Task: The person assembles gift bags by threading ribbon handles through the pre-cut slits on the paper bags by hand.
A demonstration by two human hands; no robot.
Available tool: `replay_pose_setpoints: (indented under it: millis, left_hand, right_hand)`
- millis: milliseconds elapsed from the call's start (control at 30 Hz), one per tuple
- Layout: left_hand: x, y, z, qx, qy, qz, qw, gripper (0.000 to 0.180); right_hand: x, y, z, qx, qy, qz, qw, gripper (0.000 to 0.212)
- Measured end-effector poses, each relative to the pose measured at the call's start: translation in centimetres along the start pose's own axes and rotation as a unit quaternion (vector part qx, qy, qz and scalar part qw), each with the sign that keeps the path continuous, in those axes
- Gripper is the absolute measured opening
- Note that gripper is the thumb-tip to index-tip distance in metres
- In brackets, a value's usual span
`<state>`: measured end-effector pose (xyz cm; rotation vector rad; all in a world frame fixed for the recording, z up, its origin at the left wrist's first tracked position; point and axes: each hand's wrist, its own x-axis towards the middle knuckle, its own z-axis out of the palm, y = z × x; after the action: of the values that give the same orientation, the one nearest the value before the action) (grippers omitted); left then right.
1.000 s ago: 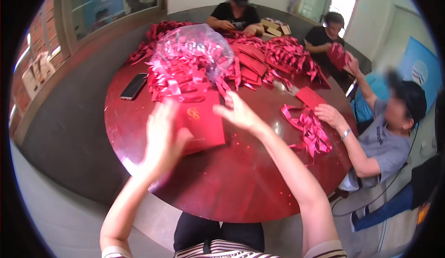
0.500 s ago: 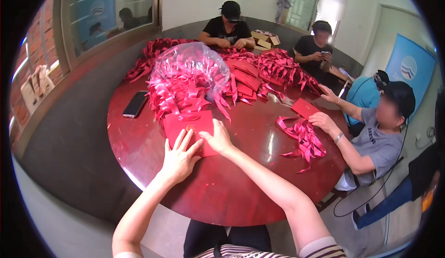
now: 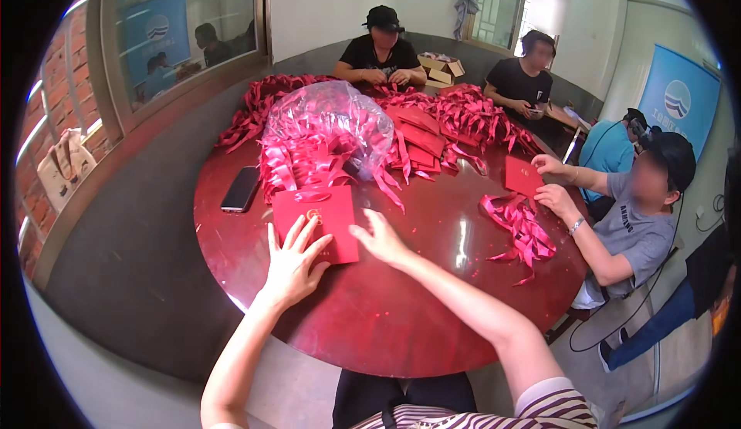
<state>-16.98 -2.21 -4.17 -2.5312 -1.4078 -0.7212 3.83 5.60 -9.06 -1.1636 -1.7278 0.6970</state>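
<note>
Bag (image 3: 338,214), red and flat, lies left of the middle of the round, glossy surface (image 3: 432,313), inward from its left edge and its near edge. We note a gold emblem (image 3: 312,214) on its upward face and a ribbon handle (image 3: 312,195) at its far end.

Left hand (image 3: 293,271): fingers spread, laid over the lower left part of the bag, pinching nothing. Right hand (image 3: 384,242): fingers loosely parted, at the bag's right side; we cannot tell whether the thumb touches the bag or sits just beside it.

Beyond the bag, toward the far edge, we record a heap of red ribbons (image 3: 301,165) under a crumpled clear plastic sack (image 3: 332,116). Phone (image 3: 240,190), dark, screen up: near the left edge, just left of the ribbons. Right of the sack we see a stack of red bags (image 3: 421,140), then a further ribbon pile (image 3: 486,116) reaching toward the far right.

At the right edge a co-worker in grey (image 3: 629,232) holds a red piece (image 3: 522,176) with both hands; a loose ribbon bunch (image 3: 521,230) lies in front of them. Two people in black, one at the far edge (image 3: 382,51) and one farther right (image 3: 521,80), work with hands close together; what they hold is too small for us to tell.
</note>
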Motion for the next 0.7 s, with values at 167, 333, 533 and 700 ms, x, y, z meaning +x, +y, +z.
replay_pose_setpoints:
  millis: [167, 333, 533, 700]
  left_hand:
    - [0.1, 0.8, -0.8, 0.022, 0.035, 0.067, 0.997, 0.046]
    - [0.5, 1.9, -1.0, -0.018, -0.006, 0.117, 0.993, 0.056]
    - [1.4, 2.4, 0.7, 0.000, -0.055, 0.132, 0.990, 0.058]
    - [1.5, 3.6, 0.0, -0.002, -0.075, 0.092, 0.993, 0.057]
  right_hand:
    - [-3.6, 0.2, -4.9, 0.073, -0.062, 0.058, 0.994, 0.049]
    - [-6.5, 0.5, -5.7, 0.071, -0.030, -0.018, 0.997, 0.036]
    - [-7.0, -1.4, -6.1, -0.038, -0.013, -0.047, 0.998, 0.031]
    - [-6.8, -1.0, -5.5, -0.029, 0.002, -0.057, 0.998, 0.030]
